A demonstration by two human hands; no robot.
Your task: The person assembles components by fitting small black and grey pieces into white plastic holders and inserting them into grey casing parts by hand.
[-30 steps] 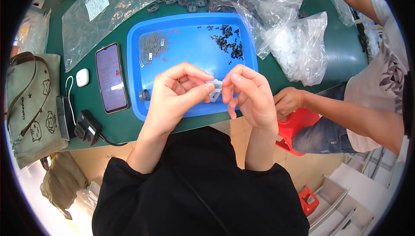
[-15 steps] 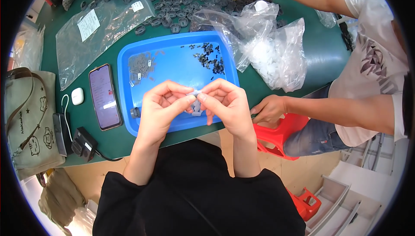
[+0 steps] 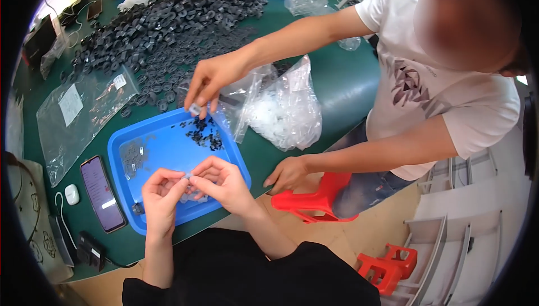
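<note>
My left hand (image 3: 161, 198) and my right hand (image 3: 225, 187) meet above the near part of a blue tray (image 3: 115, 163). Between their pinched thumbs and forefingers is a small whitish plastic piece (image 3: 187, 176), mostly covered by the fingertips. Beneath my hands, pale translucent pieces (image 3: 196, 198) show in part. The tray also bears a patch of small grey parts (image 3: 132, 155) at its left and scattered tiny black parts (image 3: 205, 136) at its far right. A dark ring-like part (image 3: 137, 208) lies in the near left corner.
A co-worker's hand (image 3: 216, 81) holds a small pale piece over the tray's far right corner. Farther back is a heap of dark plastic rings (image 3: 163, 31). A clear bag of white pieces (image 3: 286, 109) sits right of the tray; a phone (image 3: 103, 194) lies left. A red stool (image 3: 314, 199) stands at right.
The view has swung toward the right and farther up. The co-worker's hand with the small piece has come from the heap to the tray. My hands keep their pinch.
</note>
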